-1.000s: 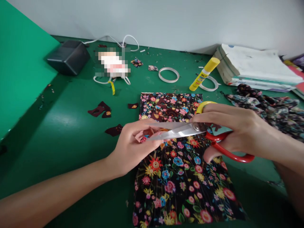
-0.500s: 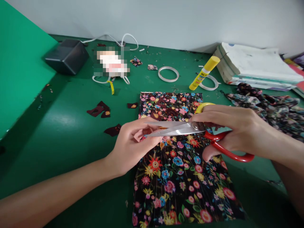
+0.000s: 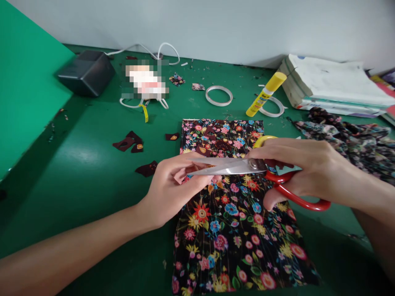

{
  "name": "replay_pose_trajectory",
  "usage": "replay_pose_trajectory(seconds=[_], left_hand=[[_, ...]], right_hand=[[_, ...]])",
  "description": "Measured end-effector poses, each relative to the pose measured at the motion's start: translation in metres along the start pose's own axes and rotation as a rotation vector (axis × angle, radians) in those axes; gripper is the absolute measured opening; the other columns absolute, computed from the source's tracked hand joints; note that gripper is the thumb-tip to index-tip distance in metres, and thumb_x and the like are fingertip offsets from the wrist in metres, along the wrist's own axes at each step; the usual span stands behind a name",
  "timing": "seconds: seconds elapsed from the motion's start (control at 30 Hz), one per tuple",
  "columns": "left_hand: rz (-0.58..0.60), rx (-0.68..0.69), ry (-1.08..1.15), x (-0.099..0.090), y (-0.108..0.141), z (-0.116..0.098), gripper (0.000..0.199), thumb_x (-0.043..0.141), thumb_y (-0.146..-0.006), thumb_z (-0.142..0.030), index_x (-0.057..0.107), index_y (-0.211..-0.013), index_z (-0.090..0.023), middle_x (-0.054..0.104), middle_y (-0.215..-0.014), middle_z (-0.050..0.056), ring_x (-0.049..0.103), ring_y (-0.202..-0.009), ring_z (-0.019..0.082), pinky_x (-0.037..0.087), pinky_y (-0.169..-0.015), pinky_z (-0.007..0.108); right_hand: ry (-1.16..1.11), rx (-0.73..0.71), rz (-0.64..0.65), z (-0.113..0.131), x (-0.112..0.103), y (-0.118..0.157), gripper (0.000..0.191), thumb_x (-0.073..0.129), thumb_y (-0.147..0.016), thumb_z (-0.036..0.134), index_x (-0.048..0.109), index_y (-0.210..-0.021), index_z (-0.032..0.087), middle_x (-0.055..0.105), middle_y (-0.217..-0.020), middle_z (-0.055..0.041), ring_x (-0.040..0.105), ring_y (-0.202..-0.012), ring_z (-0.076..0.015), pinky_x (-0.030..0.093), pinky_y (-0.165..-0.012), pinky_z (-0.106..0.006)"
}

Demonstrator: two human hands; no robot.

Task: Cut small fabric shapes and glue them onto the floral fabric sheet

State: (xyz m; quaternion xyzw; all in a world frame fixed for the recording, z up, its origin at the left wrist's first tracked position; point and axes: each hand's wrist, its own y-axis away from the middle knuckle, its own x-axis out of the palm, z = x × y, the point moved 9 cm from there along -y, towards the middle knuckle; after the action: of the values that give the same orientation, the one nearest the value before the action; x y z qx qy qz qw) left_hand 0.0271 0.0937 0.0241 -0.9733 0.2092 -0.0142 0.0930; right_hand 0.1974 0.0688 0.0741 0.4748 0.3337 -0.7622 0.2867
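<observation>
My right hand (image 3: 296, 168) grips a pair of scissors (image 3: 237, 166) with red and yellow handles. The blades point left and stand slightly apart, their tips over the fingers of my left hand (image 3: 169, 189). Those left fingers are pinched on a small fabric scrap (image 3: 182, 176), which they mostly hide. Beneath both hands lies a black floral fabric (image 3: 228, 238), with a few dark maroon cut-outs (image 3: 202, 150) on its upper part. More maroon scraps (image 3: 128, 142) are scattered on the green table to the left.
A yellow glue stick (image 3: 265, 94) leans by a tape roll (image 3: 273, 107), and another tape roll (image 3: 219, 95) lies left of it. Stacked books (image 3: 336, 86) and crumpled floral cloth (image 3: 345, 135) occupy the right. A dark box (image 3: 86, 74) and white cable (image 3: 168, 45) are at back left.
The scissor blades have closed slightly, with the lower blade moving up a little. Both hands keep nearly the same place.
</observation>
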Motion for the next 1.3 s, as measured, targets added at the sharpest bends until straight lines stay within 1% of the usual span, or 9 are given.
replay_pose_trajectory(seconds=[0.23, 0.6, 0.73, 0.8, 0.83, 0.93, 1.0, 1.17, 1.3], left_hand=[[0.016, -0.007, 0.030, 0.002, 0.001, -0.001, 0.030, 0.063, -0.088, -0.005, 0.083, -0.087, -0.027, 0.078, -0.085, -0.001, 0.065, -0.070, 0.009, 0.049, -0.058, 0.017], [0.022, -0.021, 0.050, 0.003, 0.002, 0.003, 0.026, 0.063, -0.091, -0.007, 0.082, -0.092, -0.026, 0.077, -0.086, -0.001, 0.066, -0.072, 0.009, 0.050, -0.060, 0.018], [0.011, -0.047, 0.053, 0.003, 0.002, 0.005, 0.019, 0.064, -0.093, -0.013, 0.079, -0.085, -0.022, 0.076, -0.082, -0.001, 0.066, -0.071, 0.009, 0.050, -0.059, 0.017], [0.009, -0.052, 0.061, 0.003, 0.002, 0.005, 0.016, 0.064, -0.094, -0.016, 0.075, -0.083, -0.021, 0.075, -0.080, -0.002, 0.066, -0.071, 0.008, 0.050, -0.059, 0.017], [0.014, -0.046, 0.061, 0.003, 0.002, 0.004, 0.016, 0.064, -0.094, -0.017, 0.074, -0.083, -0.021, 0.074, -0.080, -0.002, 0.066, -0.071, 0.009, 0.049, -0.059, 0.017], [0.091, -0.002, 0.002, 0.008, 0.003, 0.000, 0.018, 0.059, -0.096, -0.017, 0.070, -0.083, -0.020, 0.073, -0.080, -0.001, 0.065, -0.073, 0.010, 0.050, -0.063, 0.021], [0.169, 0.052, -0.093, 0.015, 0.004, -0.005, 0.022, 0.054, -0.097, -0.015, 0.067, -0.079, -0.018, 0.070, -0.077, 0.001, 0.063, -0.072, 0.012, 0.050, -0.068, 0.026], [0.242, 0.235, -0.432, 0.029, 0.008, -0.015, 0.024, 0.053, -0.093, -0.012, 0.058, -0.072, -0.020, 0.063, -0.073, 0.002, 0.055, -0.078, 0.018, 0.047, -0.076, 0.034], [0.252, 0.320, -0.730, 0.041, 0.013, -0.014, 0.023, 0.056, -0.088, -0.008, 0.055, -0.069, -0.020, 0.066, -0.088, 0.006, 0.055, -0.094, 0.023, 0.047, -0.089, 0.040]], right_hand=[[0.033, -0.001, 0.004, 0.000, 0.001, 0.002, 0.058, 0.065, -0.087, 0.061, 0.056, -0.124, 0.017, 0.072, -0.107, -0.0115, 0.071, -0.098, -0.0226, 0.054, -0.076, -0.028], [0.024, 0.007, -0.004, 0.001, 0.002, 0.002, 0.054, 0.064, -0.088, 0.062, 0.057, -0.121, 0.020, 0.072, -0.109, -0.0077, 0.071, -0.099, -0.0179, 0.052, -0.084, -0.023], [0.024, 0.069, -0.035, -0.004, -0.004, 0.002, 0.058, 0.064, -0.086, 0.067, 0.058, -0.121, 0.021, 0.073, -0.094, -0.0044, 0.070, -0.077, -0.0161, 0.051, -0.065, -0.023], [0.012, 0.171, -0.060, -0.015, -0.009, 0.006, 0.064, 0.066, -0.079, 0.073, 0.059, -0.121, 0.025, 0.071, -0.085, -0.0003, 0.064, -0.062, -0.0146, 0.047, -0.052, -0.024], [-0.009, 0.230, -0.064, -0.022, -0.011, 0.008, 0.069, 0.068, -0.075, 0.076, 0.059, -0.123, 0.028, 0.071, -0.087, 0.0005, 0.064, -0.063, -0.0152, 0.047, -0.051, -0.024], [-0.134, 0.380, -0.021, -0.041, -0.008, 0.016, 0.094, 0.076, -0.058, 0.082, 0.048, -0.136, 0.037, 0.069, -0.121, -0.0012, 0.071, -0.095, -0.0247, 0.057, -0.071, -0.027], [-0.199, 0.436, 0.015, -0.048, -0.001, 0.018, 0.104, 0.079, -0.054, 0.082, 0.042, -0.142, 0.040, 0.061, -0.138, -0.0022, 0.066, -0.117, -0.0310, 0.057, -0.090, -0.033], [-0.047, 0.522, 0.003, -0.060, 0.008, 0.013, 0.094, 0.070, -0.066, 0.083, 0.056, -0.135, 0.022, 0.066, -0.129, -0.0120, 0.066, -0.113, -0.0361, 0.051, -0.102, -0.048], [-0.026, 0.556, -0.005, -0.073, 0.018, 0.013, 0.086, 0.067, -0.071, 0.082, 0.059, -0.132, 0.022, 0.068, -0.127, -0.0123, 0.066, -0.111, -0.0352, 0.053, -0.095, -0.047]])
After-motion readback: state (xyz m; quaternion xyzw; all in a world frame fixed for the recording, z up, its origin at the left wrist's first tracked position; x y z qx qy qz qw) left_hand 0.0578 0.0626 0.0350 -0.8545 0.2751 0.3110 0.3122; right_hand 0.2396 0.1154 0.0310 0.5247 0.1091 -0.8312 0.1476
